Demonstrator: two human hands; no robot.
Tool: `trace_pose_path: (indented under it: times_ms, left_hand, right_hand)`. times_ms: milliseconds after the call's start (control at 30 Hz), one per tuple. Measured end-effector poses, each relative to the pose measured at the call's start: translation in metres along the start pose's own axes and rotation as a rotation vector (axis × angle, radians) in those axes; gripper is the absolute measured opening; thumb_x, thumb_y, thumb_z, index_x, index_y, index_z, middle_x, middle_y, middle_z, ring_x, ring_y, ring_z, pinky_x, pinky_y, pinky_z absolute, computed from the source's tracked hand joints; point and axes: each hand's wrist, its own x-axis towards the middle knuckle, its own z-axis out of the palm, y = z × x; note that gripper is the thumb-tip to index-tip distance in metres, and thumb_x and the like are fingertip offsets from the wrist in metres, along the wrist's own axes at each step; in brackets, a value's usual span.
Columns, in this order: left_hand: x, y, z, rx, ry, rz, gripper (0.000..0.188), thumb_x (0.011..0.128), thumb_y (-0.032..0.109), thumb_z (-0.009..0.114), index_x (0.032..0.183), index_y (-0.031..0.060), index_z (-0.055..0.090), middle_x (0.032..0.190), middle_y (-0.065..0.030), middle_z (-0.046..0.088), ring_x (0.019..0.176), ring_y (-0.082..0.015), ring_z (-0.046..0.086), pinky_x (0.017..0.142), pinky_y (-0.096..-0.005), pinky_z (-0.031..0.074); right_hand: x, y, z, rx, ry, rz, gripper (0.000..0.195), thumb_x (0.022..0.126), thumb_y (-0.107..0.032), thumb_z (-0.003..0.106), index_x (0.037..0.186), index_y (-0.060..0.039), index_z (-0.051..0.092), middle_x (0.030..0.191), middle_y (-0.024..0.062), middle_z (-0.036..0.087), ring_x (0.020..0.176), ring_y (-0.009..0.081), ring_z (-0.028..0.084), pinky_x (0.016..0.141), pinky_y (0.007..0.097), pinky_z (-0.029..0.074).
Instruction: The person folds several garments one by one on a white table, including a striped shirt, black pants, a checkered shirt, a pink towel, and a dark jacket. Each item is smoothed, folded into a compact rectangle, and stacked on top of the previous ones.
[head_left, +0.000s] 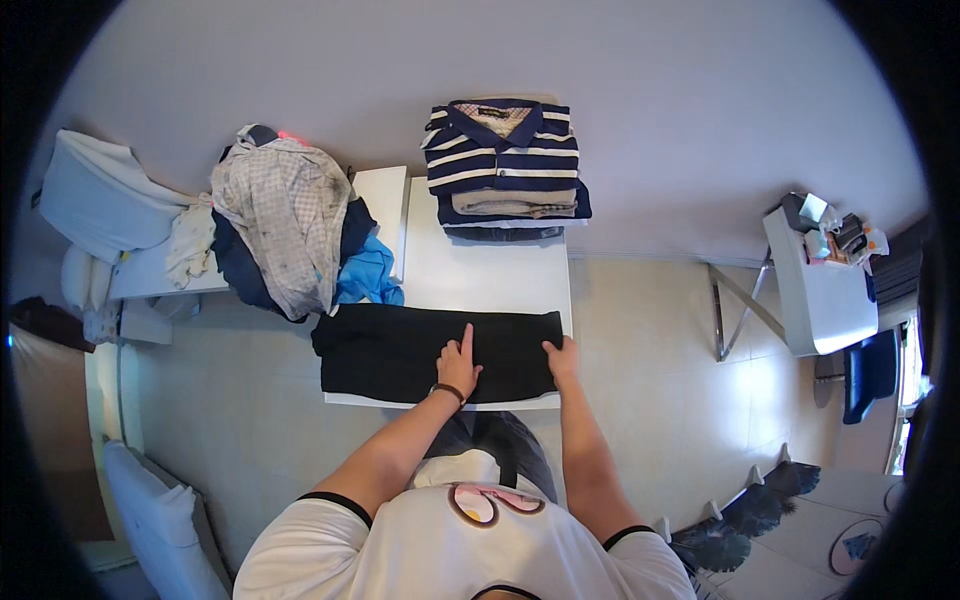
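A black folded garment (390, 352), perhaps trousers, lies lengthwise across the front of a white table (487, 270). My left hand (457, 371) rests on top of it just right of its middle, index finger stretched out and thumb apart. At the garment's right end, my right hand (561, 360) grips the edge, thumb on top and the other fingers largely hidden. Behind it, at the table's far side, stands a stack of folded clothes topped by a navy-and-white striped polo shirt (502, 154).
On the left, a heap of loose clothes includes a pale checked shirt (281, 202) and a blue cloth (367, 274), close to the black garment's left end. A wall rises behind the table. Farther right stands a white desk (829, 300) bearing small items.
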Motion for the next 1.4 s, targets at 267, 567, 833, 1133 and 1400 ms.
trace_pose_path:
  times_ms: [267, 567, 833, 1133, 1400]
  left_hand:
    - [-0.03, -0.044, -0.014, 0.315, 0.058, -0.04, 0.071, 0.088, 0.039, 0.061, 0.15, 0.0236, 0.029, 0.148, -0.0235, 0.031, 0.126, -0.0376, 0.039, 0.094, -0.0609, 0.038]
    - [0.037, -0.068, -0.073, 0.364, 0.181, -0.062, 0.07, 0.089, 0.026, 0.06, 0.15, 0.0337, 0.025, 0.132, -0.0239, 0.045, 0.109, -0.04, 0.052, 0.088, -0.053, 0.045]
    - [0.063, -0.058, -0.054, 0.449, 0.101, 0.113, 0.083, 0.08, 0.019, 0.07, 0.15, 0.0288, 0.027, 0.154, -0.0223, 0.02, 0.134, -0.0414, 0.033, 0.108, -0.051, 0.031]
    - [0.041, -0.025, -0.004, -1.406, -0.25, -0.497, 0.056, 0.091, 0.045, 0.06, 0.125, 0.0008, 0.056, 0.112, -0.0115, 0.064, 0.089, -0.0225, 0.065, 0.08, -0.033, 0.052]
    - [0.063, -0.096, 0.031, -0.754, 0.116, -0.103, 0.042, 0.085, 0.004, 0.065, 0.126, 0.0012, 0.056, 0.11, -0.0187, 0.066, 0.101, -0.0302, 0.065, 0.087, -0.0354, 0.05]
  right_hand:
    - [0.042, 0.038, -0.094, 0.39, 0.071, 0.107, 0.022, 0.079, -0.006, 0.074, 0.097, 0.0041, 0.065, 0.088, 0.0139, 0.069, 0.077, 0.0215, 0.061, 0.072, 0.0383, 0.049]
    - [0.04, 0.068, -0.14, -0.104, 0.198, -0.007, 0.026, 0.08, -0.02, 0.073, 0.092, 0.0014, 0.064, 0.086, 0.0238, 0.066, 0.08, 0.0412, 0.063, 0.071, 0.0455, 0.049]
    - [0.016, -0.033, -0.152, -0.413, 0.189, -0.126, 0.029, 0.088, -0.03, 0.063, 0.09, -0.0009, 0.064, 0.086, 0.0227, 0.065, 0.084, 0.044, 0.061, 0.072, 0.0502, 0.047]
    - [-0.095, -0.18, -0.011, -0.179, -0.266, -0.299, 0.025, 0.087, -0.027, 0.062, 0.102, -0.0081, 0.067, 0.088, 0.0164, 0.065, 0.082, 0.0351, 0.064, 0.075, 0.044, 0.052]
    - [-0.063, -0.09, 0.014, -0.22, 0.096, -0.129, 0.067, 0.077, -0.033, 0.075, 0.127, 0.0023, 0.049, 0.105, 0.0217, 0.061, 0.103, 0.0409, 0.056, 0.093, 0.047, 0.045]
